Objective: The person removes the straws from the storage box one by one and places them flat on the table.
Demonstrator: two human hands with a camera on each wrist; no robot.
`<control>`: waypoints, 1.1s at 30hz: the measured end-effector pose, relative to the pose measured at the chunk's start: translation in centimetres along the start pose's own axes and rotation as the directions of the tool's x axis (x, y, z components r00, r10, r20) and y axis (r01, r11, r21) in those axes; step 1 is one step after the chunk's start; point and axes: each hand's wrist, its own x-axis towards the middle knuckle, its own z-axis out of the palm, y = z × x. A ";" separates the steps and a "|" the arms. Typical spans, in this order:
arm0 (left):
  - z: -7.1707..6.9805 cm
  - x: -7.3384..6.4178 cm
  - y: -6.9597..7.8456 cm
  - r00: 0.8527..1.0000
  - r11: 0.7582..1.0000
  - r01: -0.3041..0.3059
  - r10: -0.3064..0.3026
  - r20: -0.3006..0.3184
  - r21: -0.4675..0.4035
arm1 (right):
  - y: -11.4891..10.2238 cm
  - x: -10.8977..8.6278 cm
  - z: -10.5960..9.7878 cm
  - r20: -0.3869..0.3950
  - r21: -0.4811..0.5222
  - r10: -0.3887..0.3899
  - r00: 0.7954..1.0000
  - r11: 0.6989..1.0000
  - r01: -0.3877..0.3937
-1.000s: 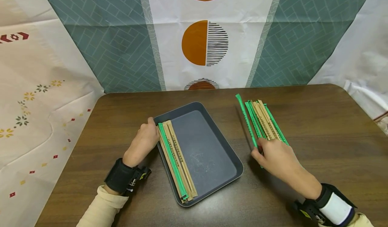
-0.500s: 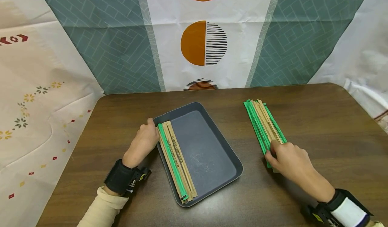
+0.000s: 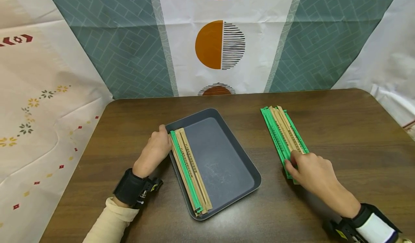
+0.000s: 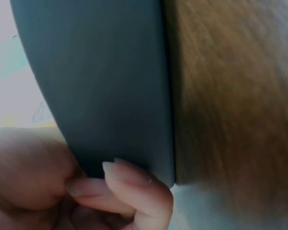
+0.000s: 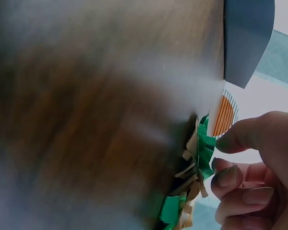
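While the left hand [image 3: 155, 149] grips a dark grey tray [image 3: 227, 142] near its far left corner, fingers curled at the rim, the right hand [image 3: 312, 172] bends over the near end of a bundle of slim green and tan packets [image 3: 286, 133] on the brown wooden table [image 3: 146, 113], right of the tray and apart from it. Its thumb is at the end of a green packet [image 5: 205, 146], bent fingertips just beside; whether they pinch it, I cannot tell. More packets [image 3: 188, 162] lie lengthwise inside the tray, along its left wall. All look light and fairly stiff, their thin wrappers perhaps slippery and easily creased, so a gentle thumb-and-forefinger hold near one end or mid-length should suit
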 end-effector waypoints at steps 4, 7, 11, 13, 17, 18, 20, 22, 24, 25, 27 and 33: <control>0.0 0.1 0.2 1.000 1.000 0.018 -0.018 0.005 -0.005 | -0.6 0.0 0.0 -0.021 0.007 -0.006 1.000 1.000 0.007; 0.0 0.1 0.2 1.000 1.000 0.017 -0.017 0.001 0.000 | -1.5 0.2 0.2 -0.060 0.006 -0.029 0.998 1.000 0.030; 0.0 0.0 0.1 1.000 1.000 0.006 -0.006 -0.007 0.014 | -3.6 0.7 0.6 -0.157 0.005 -0.117 0.981 0.993 0.120; 0.0 0.0 0.1 1.000 1.000 0.007 -0.006 -0.011 0.015 | -5.0 1.2 0.8 -0.208 0.012 -0.171 0.963 0.984 0.177; -0.1 -0.1 0.0 1.000 1.000 0.004 -0.004 -0.018 0.011 | -8.4 2.3 1.1 -0.268 0.036 -0.276 0.923 0.955 0.296; -0.1 -0.2 -0.1 1.000 1.000 0.002 -0.002 -0.019 0.008 | -9.4 2.4 1.2 -0.267 0.042 -0.298 0.917 0.947 0.319; -0.1 -0.2 -0.1 1.000 1.000 -0.005 0.005 -0.024 0.004 | -11.3 2.7 1.4 -0.259 0.053 -0.340 0.904 0.930 0.365; -0.1 -0.3 -0.2 1.000 1.000 -0.016 0.016 -0.027 0.003 | -13.1 2.7 1.7 -0.226 0.063 -0.372 0.901 0.917 0.394; -0.1 -0.4 -0.2 0.999 1.000 -0.024 0.024 -0.026 -0.003 | -14.6 2.5 2.0 -0.182 0.083 -0.393 0.901 0.907 0.413; -0.1 -0.4 -0.2 0.999 1.000 -0.028 0.028 -0.025 -0.002 | -15.3 2.4 2.2 -0.159 0.094 -0.402 0.902 0.903 0.419; -0.1 -0.4 -0.2 0.999 0.999 -0.034 0.034 -0.022 -0.001 | -16.5 2.1 2.6 -0.112 0.119 -0.414 0.903 0.897 0.426; -0.1 -0.4 0.0 0.999 0.999 -0.038 0.038 -0.020 0.003 | -18.5 1.9 3.4 -0.076 0.190 -0.434 0.898 0.877 0.441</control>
